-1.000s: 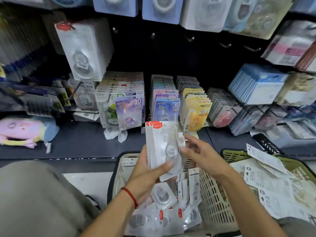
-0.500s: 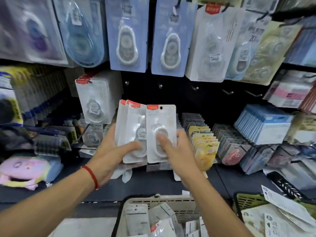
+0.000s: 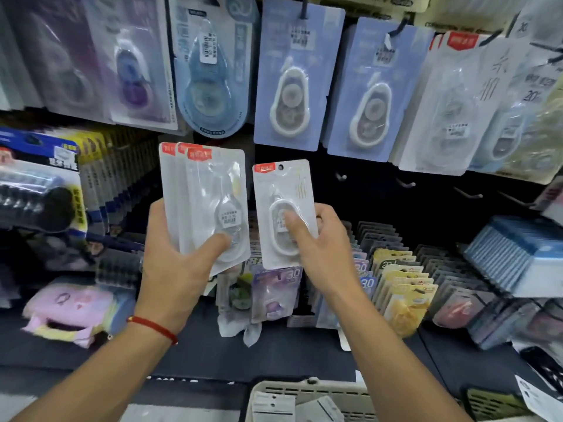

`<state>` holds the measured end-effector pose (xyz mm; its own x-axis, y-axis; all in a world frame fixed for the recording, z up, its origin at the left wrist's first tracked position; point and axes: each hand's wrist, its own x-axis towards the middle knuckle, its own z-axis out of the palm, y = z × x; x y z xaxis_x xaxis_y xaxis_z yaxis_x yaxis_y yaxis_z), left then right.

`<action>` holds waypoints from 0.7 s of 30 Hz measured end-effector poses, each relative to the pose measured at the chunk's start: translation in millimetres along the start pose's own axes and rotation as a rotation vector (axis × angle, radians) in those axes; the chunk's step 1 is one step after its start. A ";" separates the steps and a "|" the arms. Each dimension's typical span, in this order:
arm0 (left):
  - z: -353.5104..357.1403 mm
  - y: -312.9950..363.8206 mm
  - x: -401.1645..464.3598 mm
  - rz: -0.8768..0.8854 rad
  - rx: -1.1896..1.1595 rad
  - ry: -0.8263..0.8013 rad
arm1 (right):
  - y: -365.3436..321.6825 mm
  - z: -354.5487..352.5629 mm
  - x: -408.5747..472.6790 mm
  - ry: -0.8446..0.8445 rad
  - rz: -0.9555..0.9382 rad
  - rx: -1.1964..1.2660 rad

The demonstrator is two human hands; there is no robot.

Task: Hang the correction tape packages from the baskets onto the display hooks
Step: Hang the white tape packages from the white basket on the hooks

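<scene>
Before the dark pegboard, the left hand point(image 3: 179, 263) clamps a fanned stack of 3 clear, red-labelled correction tape blister packages point(image 3: 202, 202), thumb pressed across the front so they stay together as a reserve. Just beside it, the right hand point(image 3: 323, 254) pinches 1 separated package of the same kind point(image 3: 285, 213) upright — its punched hole on top, likely ready for one of the bare metal hooks point(image 3: 341, 177) nearby. More packages wait in the beige plastic basket point(image 3: 307, 391) below.
</scene>
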<state>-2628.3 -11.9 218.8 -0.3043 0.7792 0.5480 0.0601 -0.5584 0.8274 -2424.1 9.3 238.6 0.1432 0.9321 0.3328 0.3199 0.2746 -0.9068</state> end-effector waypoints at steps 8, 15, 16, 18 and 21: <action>-7.1 -0.1 2.9 -0.016 -0.044 0.033 | 17.2 26.7 7.9 0.120 0.009 -0.050; -1.9 -6.7 -4.1 -0.095 -0.056 0.009 | 26.5 35.5 55.9 0.025 0.101 -0.279; -1.6 -6.7 -4.5 -0.094 -0.059 -0.003 | 26.4 34.3 58.5 0.021 0.130 -0.333; -1.5 -7.0 -4.4 -0.103 -0.077 -0.033 | 20.8 31.9 53.2 0.045 0.193 -0.379; 0.0 -7.7 -4.5 -0.145 -0.121 -0.106 | 2.3 24.7 31.4 0.002 0.231 0.066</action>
<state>-2627.3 -11.1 209.9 -0.1997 0.8761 0.4389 -0.0933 -0.4629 0.8815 -2442.0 45.1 240.6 0.2073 0.9715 0.1148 0.2169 0.0688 -0.9738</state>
